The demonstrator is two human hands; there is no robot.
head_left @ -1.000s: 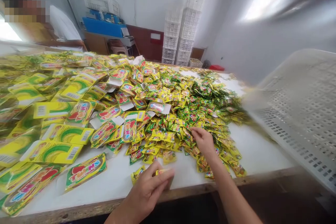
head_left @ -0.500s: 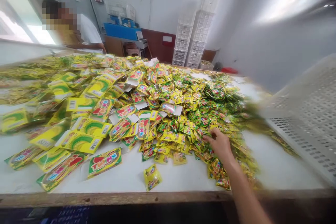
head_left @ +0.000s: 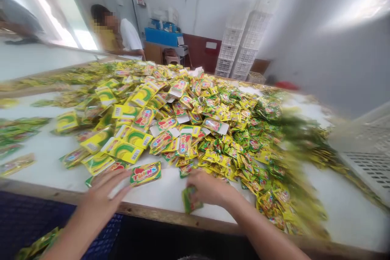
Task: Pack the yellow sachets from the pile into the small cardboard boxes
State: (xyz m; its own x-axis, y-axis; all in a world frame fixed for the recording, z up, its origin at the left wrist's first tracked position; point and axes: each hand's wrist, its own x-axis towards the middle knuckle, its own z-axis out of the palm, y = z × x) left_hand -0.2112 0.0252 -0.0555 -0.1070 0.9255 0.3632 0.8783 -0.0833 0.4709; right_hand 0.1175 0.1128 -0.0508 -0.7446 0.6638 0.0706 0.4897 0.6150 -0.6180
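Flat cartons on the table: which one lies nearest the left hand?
The face-up carton with red lettering, apart from the pile at the near edge; fingertips of the left hand reach its left end. The other cartons overlap farther back.

white table (head_left: 45,152) | flat cartons (head_left: 124,150) | heaped sachets (head_left: 243,138)

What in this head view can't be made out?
Head view throughout.
- Sachet in the right hand: the print is smeared by motion blur and the top is covered by the hand.
- Left hand: blurred; cannot tell whether it grips the TWINS carton or only touches it.
- White crate: blurred, cut off by the right edge.
- Blue crate under the table: contents cut off by the bottom edge.
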